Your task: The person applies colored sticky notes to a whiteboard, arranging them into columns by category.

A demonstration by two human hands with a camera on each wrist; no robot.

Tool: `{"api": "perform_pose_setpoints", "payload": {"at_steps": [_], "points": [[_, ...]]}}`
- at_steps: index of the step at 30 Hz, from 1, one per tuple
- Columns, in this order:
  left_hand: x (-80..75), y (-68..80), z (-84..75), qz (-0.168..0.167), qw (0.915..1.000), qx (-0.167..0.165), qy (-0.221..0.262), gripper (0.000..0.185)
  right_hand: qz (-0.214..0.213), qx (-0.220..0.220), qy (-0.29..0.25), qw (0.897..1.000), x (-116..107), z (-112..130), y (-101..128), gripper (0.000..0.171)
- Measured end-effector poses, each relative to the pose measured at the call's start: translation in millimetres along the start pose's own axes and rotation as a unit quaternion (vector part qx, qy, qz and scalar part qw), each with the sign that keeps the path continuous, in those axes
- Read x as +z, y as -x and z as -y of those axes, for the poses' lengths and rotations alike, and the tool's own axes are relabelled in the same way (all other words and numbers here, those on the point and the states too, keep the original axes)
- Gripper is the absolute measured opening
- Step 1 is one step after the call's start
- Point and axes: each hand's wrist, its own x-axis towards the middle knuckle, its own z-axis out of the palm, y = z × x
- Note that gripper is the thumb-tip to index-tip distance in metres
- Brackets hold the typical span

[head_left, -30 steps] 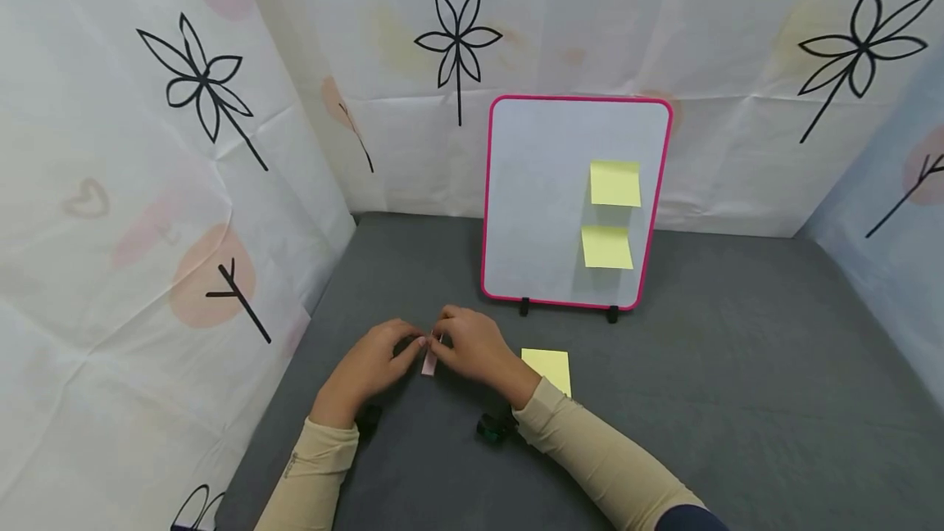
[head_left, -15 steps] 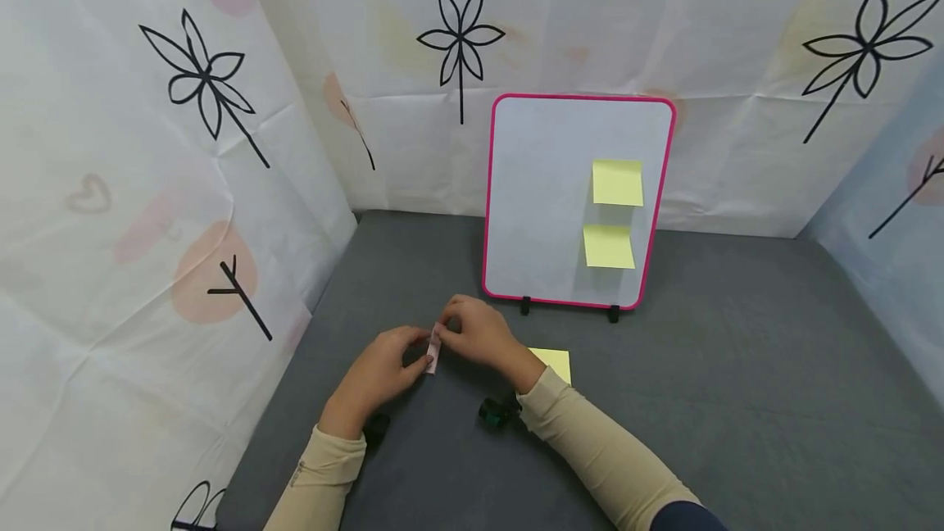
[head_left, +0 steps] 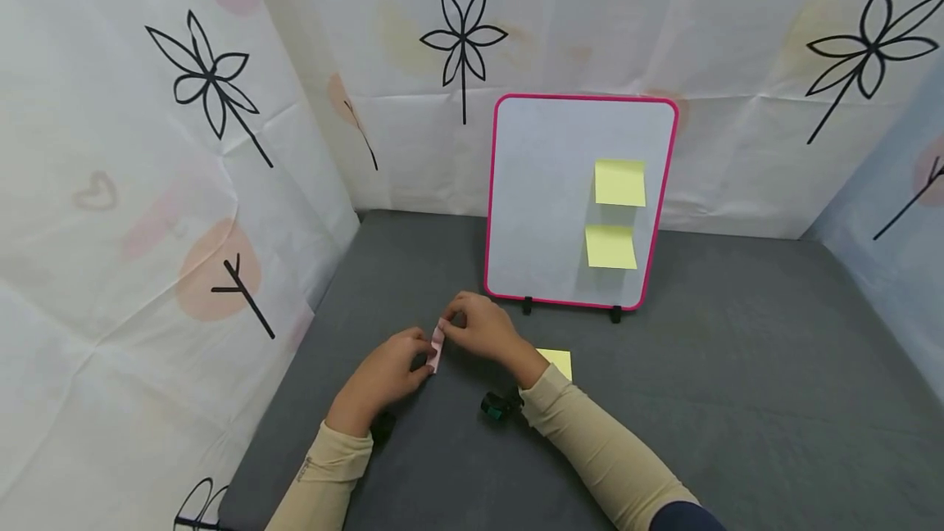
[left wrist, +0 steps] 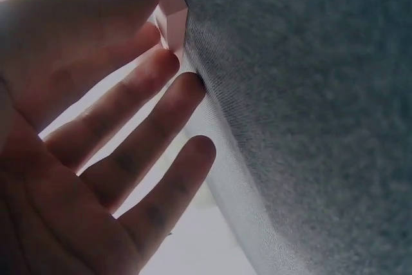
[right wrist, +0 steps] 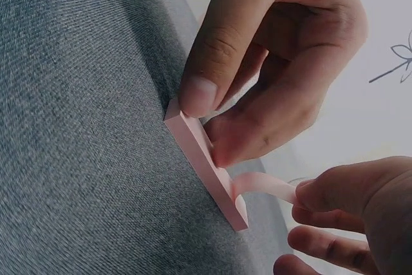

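Note:
A small pink pad of narrow sticky notes (right wrist: 207, 169) stands low over the grey cloth. In the head view my left hand (head_left: 387, 371) grips its near part, with thumb and fingers on opposite sides. At its far end, my right hand (head_left: 487, 330) pinches the tip of a thin pink strip (right wrist: 267, 183) between thumb and forefinger. That strip curls up off the pad, its other end still on it. In the left wrist view the pad (left wrist: 170, 11) shows at the left thumb and fingertips, the remaining fingers spread below.
Behind the hands stands a pink-framed whiteboard (head_left: 546, 187) on black feet. Two yellow sticky notes, an upper note (head_left: 620, 183) and a lower note (head_left: 610, 247), are on its right side. Another yellow note (head_left: 556, 362) lies partly behind the right forearm.
My hands have drawn apart from meeting fingertips. The left has settled on the pad's near part; the right has moved toward the far end, where the strip is now lifted.

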Motion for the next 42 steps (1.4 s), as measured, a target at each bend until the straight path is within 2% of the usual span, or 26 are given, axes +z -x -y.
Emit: {"api": "perform_pose_setpoints", "payload": {"at_steps": [7,15,21,30,36,42], "points": [[5.1,-5.0,-4.5,-0.005,0.9987,-0.001,-0.051,0.009,0.000,0.008,0.001,1.000,-1.1,-5.0,1.1,0.010],[1.6,-8.9,-13.4,-0.023,0.9953,0.004,-0.094,0.007,-0.007,0.006,0.002,1.000,-6.7,-8.6,-0.2,0.009],[0.3,-9.1,-14.9,-0.022,0.9950,0.002,-0.098,0.007,-0.013,0.002,0.009,1.000,-13.5,-8.8,0.2,0.009],[-1.4,-11.1,-12.9,-0.006,0.9977,-0.015,-0.067,0.007,-0.045,0.004,-0.005,0.999,-22.9,-12.2,1.1,0.010],[-2.5,-12.1,-14.1,-0.005,0.9976,-0.021,-0.066,0.007,-0.100,0.014,-0.037,0.994,-34.5,-12.8,0.0,0.008],[-1.4,-11.3,-13.9,-0.008,0.9963,-0.020,-0.083,0.007,-0.106,0.036,-0.062,0.992,-51.2,-12.5,2.4,0.010]]}}
